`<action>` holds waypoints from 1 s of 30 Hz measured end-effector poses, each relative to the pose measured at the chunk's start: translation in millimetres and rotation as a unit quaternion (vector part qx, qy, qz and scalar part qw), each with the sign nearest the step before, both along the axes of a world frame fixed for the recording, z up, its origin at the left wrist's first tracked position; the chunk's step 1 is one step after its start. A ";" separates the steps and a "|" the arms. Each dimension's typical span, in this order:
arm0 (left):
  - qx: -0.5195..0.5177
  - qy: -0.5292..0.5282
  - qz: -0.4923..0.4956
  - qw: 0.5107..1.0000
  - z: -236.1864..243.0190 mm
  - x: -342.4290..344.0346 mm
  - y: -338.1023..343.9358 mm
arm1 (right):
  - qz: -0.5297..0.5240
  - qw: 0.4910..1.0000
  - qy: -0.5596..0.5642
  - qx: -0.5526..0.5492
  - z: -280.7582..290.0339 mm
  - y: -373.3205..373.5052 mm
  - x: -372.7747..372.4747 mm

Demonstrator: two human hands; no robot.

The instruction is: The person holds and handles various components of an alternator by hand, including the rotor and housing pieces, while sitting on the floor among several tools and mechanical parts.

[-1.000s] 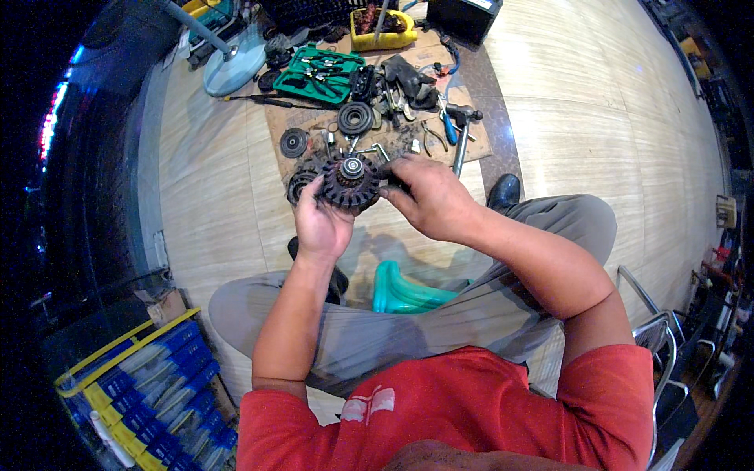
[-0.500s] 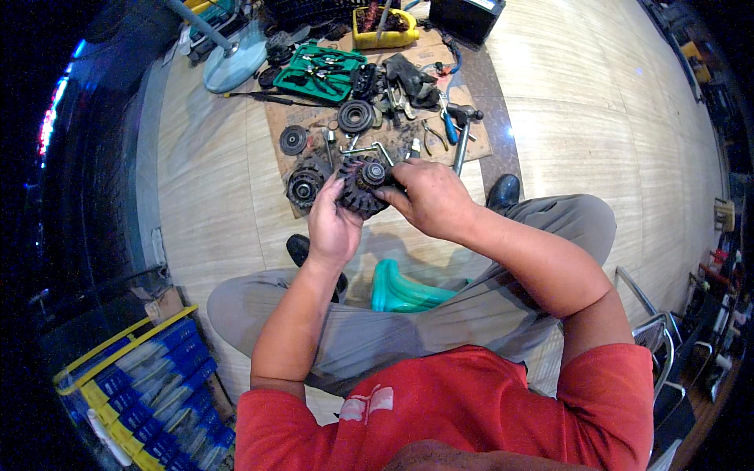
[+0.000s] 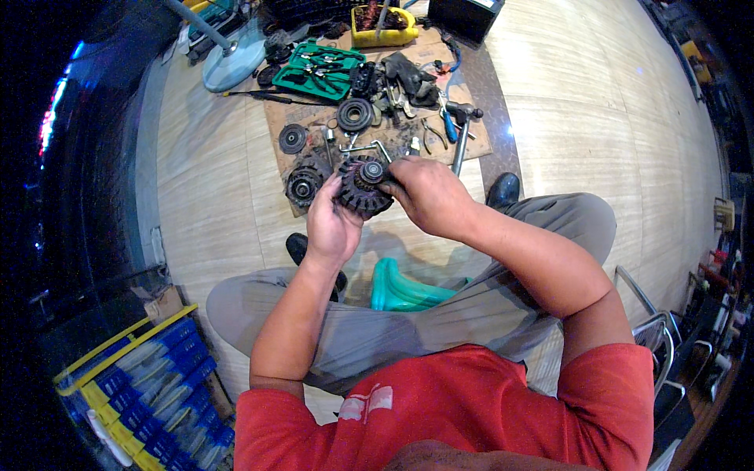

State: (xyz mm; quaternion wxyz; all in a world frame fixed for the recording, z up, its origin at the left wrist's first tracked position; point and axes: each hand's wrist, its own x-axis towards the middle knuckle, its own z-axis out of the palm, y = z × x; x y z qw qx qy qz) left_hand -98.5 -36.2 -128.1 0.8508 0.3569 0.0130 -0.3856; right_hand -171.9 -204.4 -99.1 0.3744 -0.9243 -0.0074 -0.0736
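Note:
Over the near edge of the cardboard I hold a dark, greasy rotor with teeth round its rim and a shiny bearing on its upper end. My left hand grips its left and lower side, fingers partly behind it. Closed fingers of my right hand pinch at its right side by the bearing; a dark bit between them is too small to name. Just left of the rotor lies a similar blackened motor part. Farther off are a pulley-like wheel and a smaller dark disc.
Greasy cardboard carries a green tool case, a hammer, pliers, a blue-handled screwdriver and a bent wrench. A yellow container stands at the back. Below my hands is a green plastic stool.
The rotor has turned and tilted slightly, so more of its toothed face shows. My right hand has shifted a little left; my left hand keeps its hold.

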 end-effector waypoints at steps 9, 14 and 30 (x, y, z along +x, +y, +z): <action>-0.015 0.067 -0.024 0.997 -2.6 0.9 2.1 | -0.021 0.998 0.036 0.048 4.1 -0.4 1.3; -0.018 0.076 -0.027 0.997 -4.4 1.4 4.3 | -0.029 0.995 0.047 0.079 8.2 1.2 2.5; -0.079 0.068 -0.019 0.994 -2.9 5.9 9.7 | -0.026 0.995 0.016 0.090 25.0 -3.5 1.8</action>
